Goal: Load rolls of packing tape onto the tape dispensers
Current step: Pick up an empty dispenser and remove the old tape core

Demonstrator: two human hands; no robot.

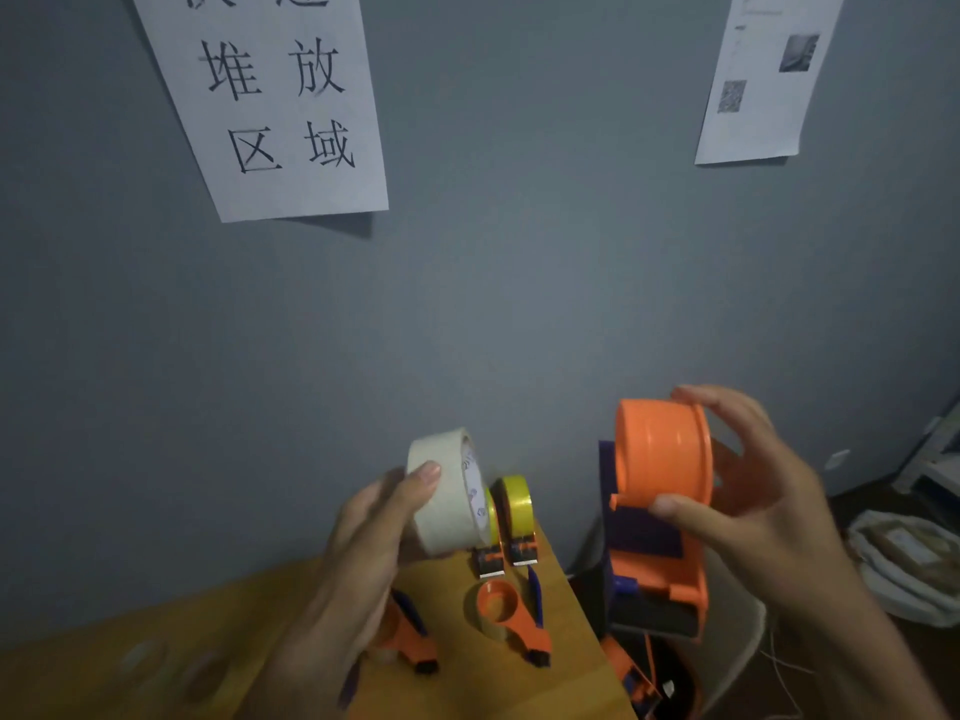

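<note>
over the table (pixel 130 646), tape roll (pixel 447 496) beside dispenser (pixel 662 491)

Glossy plastic dispenser (pixel 662 459) — wooden table (pixel 130 615)

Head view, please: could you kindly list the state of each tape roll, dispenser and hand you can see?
Whitish packing tape roll: held up off the table, not on a dispenser.
Large orange plastic tape dispenser: held in the air, no roll visible on it.
Left hand: grips the whitish roll.
Right hand: holds the large dispenser.
Yellow tape roll: mounted on a small dispenser, standing on the wooden table.
Orange dispenser lying flat: on the table, untouched.
</note>
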